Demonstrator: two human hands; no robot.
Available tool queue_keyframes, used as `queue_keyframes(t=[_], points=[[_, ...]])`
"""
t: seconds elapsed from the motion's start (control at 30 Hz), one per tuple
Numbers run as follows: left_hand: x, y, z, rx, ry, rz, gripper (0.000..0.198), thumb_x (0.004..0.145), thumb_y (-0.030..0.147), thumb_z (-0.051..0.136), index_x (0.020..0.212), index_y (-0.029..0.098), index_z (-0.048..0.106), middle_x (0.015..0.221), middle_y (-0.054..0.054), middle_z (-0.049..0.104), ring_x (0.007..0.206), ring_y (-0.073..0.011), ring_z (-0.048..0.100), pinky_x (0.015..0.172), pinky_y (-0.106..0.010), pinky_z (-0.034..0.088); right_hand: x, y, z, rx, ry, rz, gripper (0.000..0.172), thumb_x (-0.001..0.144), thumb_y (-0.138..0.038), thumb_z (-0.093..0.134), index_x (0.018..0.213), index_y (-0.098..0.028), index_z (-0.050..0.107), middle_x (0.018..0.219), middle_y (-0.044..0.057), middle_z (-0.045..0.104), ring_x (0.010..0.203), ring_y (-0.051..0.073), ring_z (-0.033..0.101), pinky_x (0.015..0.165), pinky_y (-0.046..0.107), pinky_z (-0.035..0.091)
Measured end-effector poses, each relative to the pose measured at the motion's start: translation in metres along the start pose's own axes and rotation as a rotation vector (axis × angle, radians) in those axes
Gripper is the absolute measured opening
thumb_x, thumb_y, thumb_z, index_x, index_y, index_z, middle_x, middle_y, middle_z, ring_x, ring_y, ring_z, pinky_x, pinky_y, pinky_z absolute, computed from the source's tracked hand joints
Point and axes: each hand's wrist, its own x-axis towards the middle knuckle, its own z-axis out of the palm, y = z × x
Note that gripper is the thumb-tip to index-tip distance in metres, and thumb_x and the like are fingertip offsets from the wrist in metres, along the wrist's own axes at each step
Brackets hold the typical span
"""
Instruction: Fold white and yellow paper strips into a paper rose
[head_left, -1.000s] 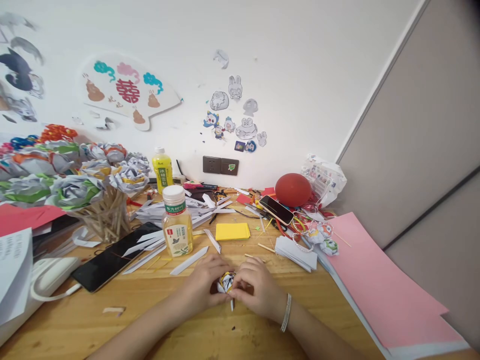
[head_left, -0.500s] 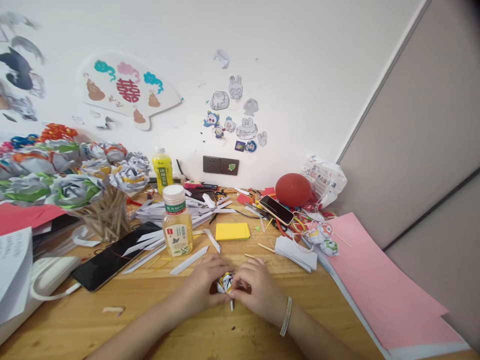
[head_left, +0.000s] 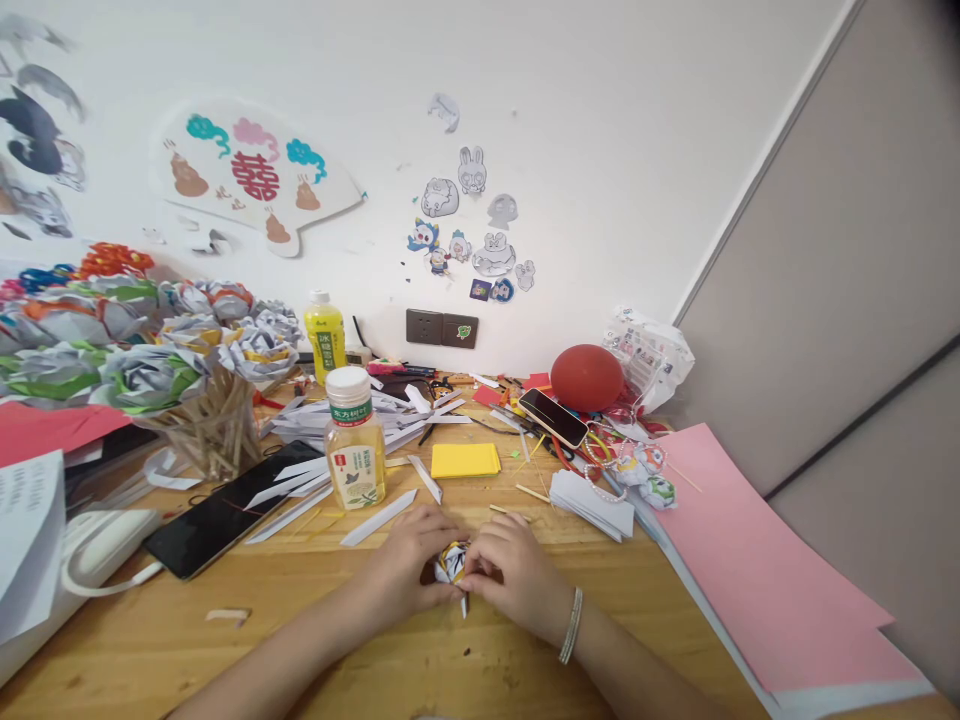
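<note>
Between my two hands is a small paper flower (head_left: 450,563), white with yellow edges and dark printed marks. My left hand (head_left: 417,560) curls around its left side, with the thumb along the near edge. On the other side, my right hand (head_left: 514,575) pinches the flower's lower right edge with thumb and forefinger. A narrow white paper tip (head_left: 463,606) pokes out below the fingers. Just beyond the hands lie a stack of yellow paper (head_left: 465,460) and folded white paper strips (head_left: 379,518). My fingers hide part of the flower.
A tea bottle (head_left: 355,440) stands left of my hands, near a black tablet (head_left: 225,520). Finished paper flowers (head_left: 154,378) fill a container at left. To the right are white paper slips (head_left: 592,505), a phone (head_left: 553,418), a red balloon (head_left: 587,378) and pink paper (head_left: 780,590).
Both hands stay in nearly the same place around the paper flower. My right fingertips have shifted very slightly at its edge.
</note>
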Motion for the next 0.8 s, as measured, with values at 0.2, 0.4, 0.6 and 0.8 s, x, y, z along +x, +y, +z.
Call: queue_keyframes(t=[0.2, 0.4, 0.6, 0.8], points=[[-0.001, 0.000, 0.001, -0.010, -0.004, -0.025, 0.037, 0.069, 0.036, 0.071, 0.103, 0.022, 0.061, 0.104, -0.008, 0.064, 0.099, -0.0258, 0.053, 0.087, -0.038, 0.041, -0.002, 0.005, -0.002, -0.013, 0.027, -0.102, 0.016, 0.079, -0.032, 0.065, 0.074, -0.020, 0.055, 0.073, -0.002, 0.059, 0.075, 0.015, 0.050, 0.077, 0.030, 0.035], [-0.005, -0.004, -0.003, -0.088, -0.002, -0.093, 0.038, 0.065, 0.022, 0.074, 0.098, 0.022, 0.056, 0.107, -0.006, 0.057, 0.102, -0.0241, 0.050, 0.086, -0.036, 0.042, -0.001, 0.013, -0.015, 0.005, 0.042, -0.146, 0.006, 0.084, -0.025, 0.058, 0.080, -0.020, 0.060, 0.075, 0.000, 0.061, 0.074, 0.016, 0.050, 0.070, 0.029, 0.035], [-0.004, -0.001, -0.008, -0.098, -0.030, -0.010, 0.035, 0.066, 0.010, 0.069, 0.096, 0.024, 0.059, 0.109, -0.004, 0.057, 0.104, -0.0222, 0.048, 0.091, -0.035, 0.039, -0.002, 0.016, -0.011, -0.021, 0.019, -0.178, 0.005, 0.083, -0.025, 0.059, 0.084, -0.020, 0.060, 0.078, 0.001, 0.063, 0.075, 0.017, 0.051, 0.070, 0.030, 0.036], [-0.007, -0.002, -0.003, -0.153, -0.026, -0.069, 0.045, 0.065, 0.004, 0.062, 0.105, 0.024, 0.055, 0.108, -0.003, 0.059, 0.105, -0.0217, 0.051, 0.092, -0.035, 0.041, -0.002, 0.014, -0.003, -0.065, 0.019, -0.173, 0.007, 0.087, -0.025, 0.055, 0.083, -0.020, 0.057, 0.081, 0.001, 0.063, 0.078, 0.017, 0.051, 0.074, 0.030, 0.037]])
